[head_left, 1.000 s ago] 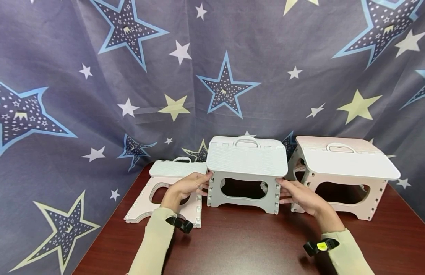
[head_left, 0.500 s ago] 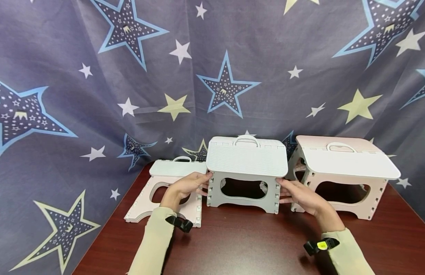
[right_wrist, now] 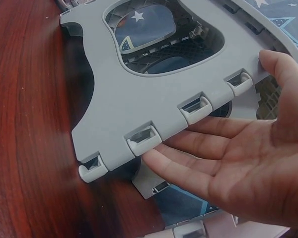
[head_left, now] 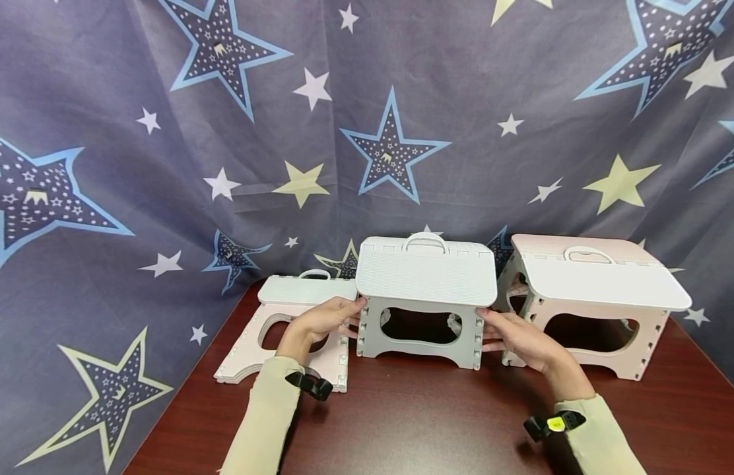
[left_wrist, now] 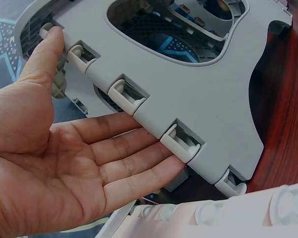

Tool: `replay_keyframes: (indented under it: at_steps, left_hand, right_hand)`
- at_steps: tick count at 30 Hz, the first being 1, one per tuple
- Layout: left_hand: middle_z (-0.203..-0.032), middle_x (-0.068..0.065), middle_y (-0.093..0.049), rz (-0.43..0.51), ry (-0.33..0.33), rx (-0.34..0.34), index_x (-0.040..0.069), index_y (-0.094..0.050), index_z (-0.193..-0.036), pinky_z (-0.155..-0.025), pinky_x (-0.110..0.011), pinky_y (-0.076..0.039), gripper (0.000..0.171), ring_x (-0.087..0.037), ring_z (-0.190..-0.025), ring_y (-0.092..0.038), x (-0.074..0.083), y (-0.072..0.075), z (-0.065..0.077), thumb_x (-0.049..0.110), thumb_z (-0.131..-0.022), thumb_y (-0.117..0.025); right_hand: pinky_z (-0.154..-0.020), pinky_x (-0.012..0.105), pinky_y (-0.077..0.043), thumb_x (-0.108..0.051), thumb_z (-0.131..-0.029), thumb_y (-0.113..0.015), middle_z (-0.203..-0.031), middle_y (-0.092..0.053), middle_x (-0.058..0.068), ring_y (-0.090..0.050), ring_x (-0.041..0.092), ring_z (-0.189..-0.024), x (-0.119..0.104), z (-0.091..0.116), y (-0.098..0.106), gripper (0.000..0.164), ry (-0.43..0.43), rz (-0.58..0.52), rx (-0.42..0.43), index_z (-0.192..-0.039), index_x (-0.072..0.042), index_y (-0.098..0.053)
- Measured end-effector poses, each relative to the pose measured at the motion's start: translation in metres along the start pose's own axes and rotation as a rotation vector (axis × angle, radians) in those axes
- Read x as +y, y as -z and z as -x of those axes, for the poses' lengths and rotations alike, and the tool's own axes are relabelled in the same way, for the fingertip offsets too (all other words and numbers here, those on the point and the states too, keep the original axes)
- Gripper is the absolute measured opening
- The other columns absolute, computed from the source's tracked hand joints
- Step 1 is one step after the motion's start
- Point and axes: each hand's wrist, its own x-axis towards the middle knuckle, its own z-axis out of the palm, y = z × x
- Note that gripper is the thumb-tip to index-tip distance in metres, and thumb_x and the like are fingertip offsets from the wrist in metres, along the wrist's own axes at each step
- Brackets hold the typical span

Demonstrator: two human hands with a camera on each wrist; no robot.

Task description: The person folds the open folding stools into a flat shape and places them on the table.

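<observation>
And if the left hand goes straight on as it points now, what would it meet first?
Most likely the middle stool: the left hand touches its side edge, though how far it reaches behind that edge is unclear.

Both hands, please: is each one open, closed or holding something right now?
Left hand: open, fingers nearly straight, touching the left side of the middle stool.
Right hand: open, fingers nearly straight, touching that stool's right side.
</observation>
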Motion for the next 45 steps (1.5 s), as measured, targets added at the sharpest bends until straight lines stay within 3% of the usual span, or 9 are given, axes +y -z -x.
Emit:
replay_keyframes:
  at_steps: [15,26,38,45]
  left_hand:
    - [-0.100,0.000,-0.070,-0.001,-0.002,-0.003,-0.007,-0.060,-0.115,-0.101,-0.051,-0.055,0.066,-0.013,-0.097,-0.069,0.0001,0.0002,0.0005,0.057,-0.101,-0.054]
    - [-0.097,0.002,-0.070,-0.001,-0.006,0.000,-0.002,-0.061,-0.109,-0.101,-0.052,-0.055,0.058,-0.011,-0.096,-0.069,0.0018,-0.0011,0.0017,0.055,-0.102,-0.053]
    - [-0.101,0.001,-0.071,-0.006,-0.002,0.012,-0.011,-0.059,-0.119,-0.101,-0.051,-0.055,0.075,-0.013,-0.099,-0.068,-0.0008,-0.0004,-0.0004,0.061,-0.098,-0.055]
    - [-0.100,0.001,-0.070,-0.016,0.000,0.027,-0.007,-0.060,-0.116,-0.101,-0.051,-0.055,0.073,-0.012,-0.098,-0.068,-0.0013,-0.0016,-0.0003,0.063,-0.097,-0.055]
  right_hand:
    - [-0.102,0.043,-0.055,-0.038,-0.110,-0.038,-0.134,-0.062,0.026,-0.065,0.014,-0.112,0.0014,-0.0003,-0.0001,0.066,0.002,-0.014,-0.010,-0.144,0.019,-0.033]
    - [-0.101,0.044,-0.055,-0.038,-0.111,-0.038,-0.129,-0.064,0.019,-0.065,0.014,-0.111,0.0023,-0.0013,-0.0010,0.064,-0.005,-0.014,-0.003,-0.142,0.017,-0.035]
    - [-0.103,0.046,-0.054,-0.039,-0.111,-0.037,-0.135,-0.060,0.025,-0.063,0.015,-0.113,0.0024,-0.0013,-0.0017,0.066,-0.003,-0.008,0.008,-0.144,0.017,-0.032]
    - [-0.102,0.043,-0.055,-0.040,-0.111,-0.037,-0.132,-0.062,0.023,-0.064,0.013,-0.111,0.0025,-0.0018,-0.0017,0.067,-0.007,-0.008,0.014,-0.144,0.018,-0.032]
